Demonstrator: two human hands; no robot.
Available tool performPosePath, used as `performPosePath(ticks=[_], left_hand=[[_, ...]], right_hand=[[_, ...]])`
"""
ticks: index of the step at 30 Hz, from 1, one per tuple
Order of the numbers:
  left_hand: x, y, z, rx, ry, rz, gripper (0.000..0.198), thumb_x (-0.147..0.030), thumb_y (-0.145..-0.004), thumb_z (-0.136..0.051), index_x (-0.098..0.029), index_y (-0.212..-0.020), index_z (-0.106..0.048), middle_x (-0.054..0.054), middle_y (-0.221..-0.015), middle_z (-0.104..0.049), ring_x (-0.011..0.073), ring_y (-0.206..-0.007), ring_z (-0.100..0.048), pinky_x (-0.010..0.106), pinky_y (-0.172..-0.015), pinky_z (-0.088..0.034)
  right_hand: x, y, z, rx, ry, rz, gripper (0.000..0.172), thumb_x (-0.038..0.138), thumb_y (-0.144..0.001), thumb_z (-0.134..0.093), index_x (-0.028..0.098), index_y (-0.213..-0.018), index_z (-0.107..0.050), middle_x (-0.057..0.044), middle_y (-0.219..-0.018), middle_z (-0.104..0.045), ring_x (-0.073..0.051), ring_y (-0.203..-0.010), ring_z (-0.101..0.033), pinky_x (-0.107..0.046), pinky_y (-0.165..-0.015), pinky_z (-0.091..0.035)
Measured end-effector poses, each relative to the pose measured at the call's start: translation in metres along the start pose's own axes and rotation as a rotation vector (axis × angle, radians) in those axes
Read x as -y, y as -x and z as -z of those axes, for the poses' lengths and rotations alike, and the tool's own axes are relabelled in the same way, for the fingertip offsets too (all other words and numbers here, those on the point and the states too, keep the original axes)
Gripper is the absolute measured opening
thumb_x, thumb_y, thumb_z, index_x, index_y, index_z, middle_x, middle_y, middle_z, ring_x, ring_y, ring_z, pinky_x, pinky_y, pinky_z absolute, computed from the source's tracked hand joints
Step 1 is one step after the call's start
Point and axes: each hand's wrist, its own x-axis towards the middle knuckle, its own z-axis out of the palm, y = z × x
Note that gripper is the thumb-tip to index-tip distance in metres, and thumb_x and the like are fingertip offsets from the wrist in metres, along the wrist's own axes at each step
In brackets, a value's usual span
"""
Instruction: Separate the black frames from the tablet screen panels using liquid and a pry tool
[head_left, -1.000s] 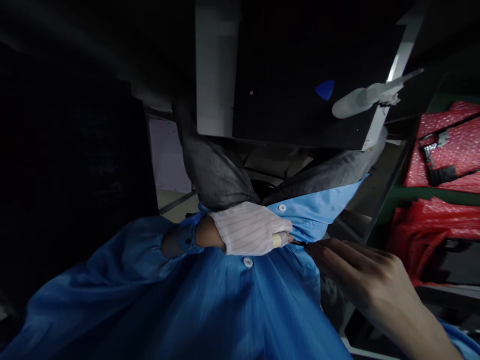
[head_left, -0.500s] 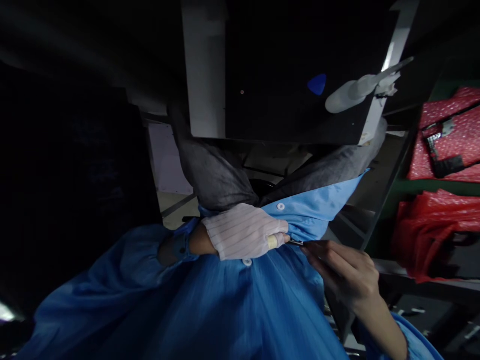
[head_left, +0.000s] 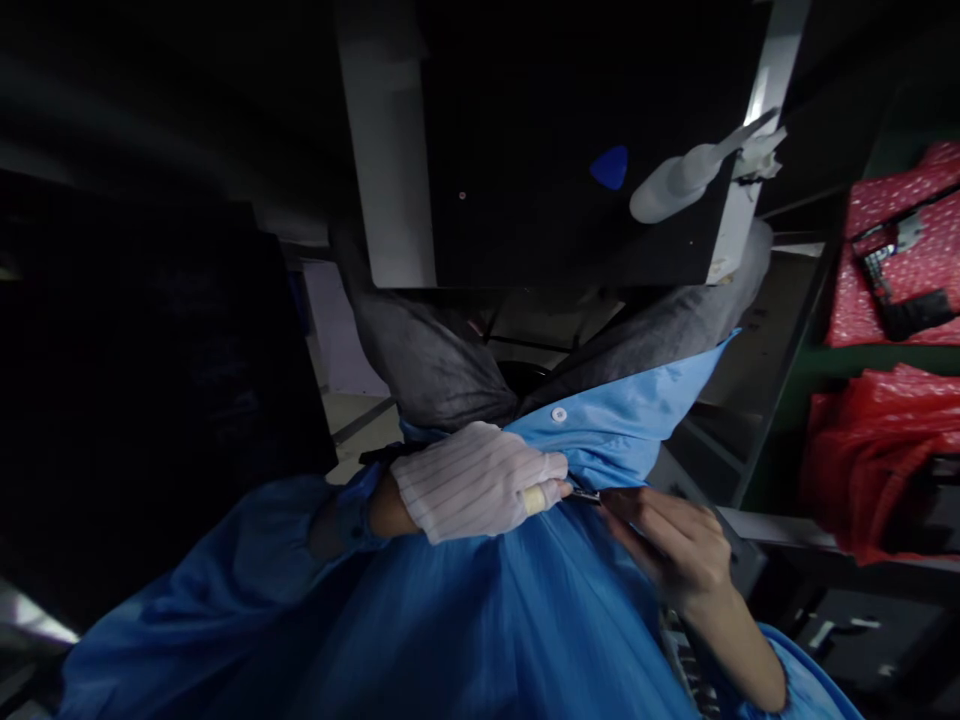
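My left hand, in a white striped glove with a taped fingertip, is bunched against the front of my blue coat at lap height. My bare right hand meets it from the right and pinches a thin dark tool, perhaps tweezers, whose tip touches the left fingertips. Whatever sits between the left fingers is too small to make out. A white snap button shows on the coat flap just above the hands.
A dark work mat on the bench edge above carries a blue triangular pick and a white squeeze bottle. Grey trouser legs lie under the bench. Red bubble-wrap bags fill green shelves at right.
The view has drifted so the bench and shelves shifted left and up. My right hand has pulled in closer to my body while both hands stay joined at the coat front.
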Motion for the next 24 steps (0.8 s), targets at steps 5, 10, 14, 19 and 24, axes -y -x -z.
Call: performPosePath(ticks=[5,10,14,19,24], left_hand=[[-0.002,0.0,-0.002,0.011,-0.031,0.003,0.039,-0.027,-0.124,-0.052,-0.019,-0.087,-0.062,-0.004,-0.071,-0.068,0.013,-0.06,-0.061,0.029,-0.061,-0.039],[0.002,0.004,-0.009,-0.052,-0.119,-0.072,0.039,-0.028,-0.124,-0.056,-0.02,-0.086,-0.063,-0.006,-0.071,-0.07,0.0134,-0.062,-0.066,0.032,-0.072,-0.047],[0.004,0.006,-0.011,-0.111,-0.178,-0.141,0.034,-0.027,-0.125,-0.054,-0.02,-0.095,-0.068,-0.007,-0.074,-0.072,0.0143,-0.062,-0.067,0.034,-0.073,-0.051],[0.0,0.005,-0.012,-0.095,-0.249,-0.135,0.029,-0.029,-0.126,-0.053,-0.02,-0.105,-0.072,-0.005,-0.081,-0.078,0.0161,-0.066,-0.073,0.036,-0.075,-0.055],[-0.001,0.002,-0.013,-0.09,-0.294,-0.143,0.03,-0.03,-0.127,-0.052,-0.019,-0.106,-0.071,-0.005,-0.081,-0.08,0.0157,-0.065,-0.075,0.035,-0.071,-0.056]], right_hand=[[-0.007,0.01,-0.002,0.06,0.02,-0.01,0.019,0.008,-0.116,-0.066,0.02,-0.102,-0.071,-0.001,-0.075,-0.073,-0.014,-0.061,-0.071,-0.024,-0.063,-0.055],[-0.01,0.016,-0.004,0.069,-0.007,-0.03,0.019,0.009,-0.116,-0.066,0.019,-0.101,-0.072,0.0,-0.075,-0.07,-0.013,-0.061,-0.068,-0.025,-0.062,-0.05],[-0.013,0.024,-0.006,0.065,-0.008,-0.033,0.025,0.011,-0.118,-0.064,0.02,-0.097,-0.072,0.0,-0.075,-0.067,-0.012,-0.063,-0.063,-0.025,-0.066,-0.049],[-0.02,0.042,-0.012,0.115,-0.002,-0.065,0.023,0.014,-0.117,-0.066,0.021,-0.099,-0.077,0.0,-0.076,-0.067,-0.013,-0.065,-0.062,-0.027,-0.067,-0.05],[-0.022,0.042,-0.016,0.071,0.026,-0.033,0.031,0.013,-0.119,-0.064,0.02,-0.091,-0.073,0.0,-0.074,-0.065,-0.013,-0.064,-0.06,-0.028,-0.066,-0.047]])
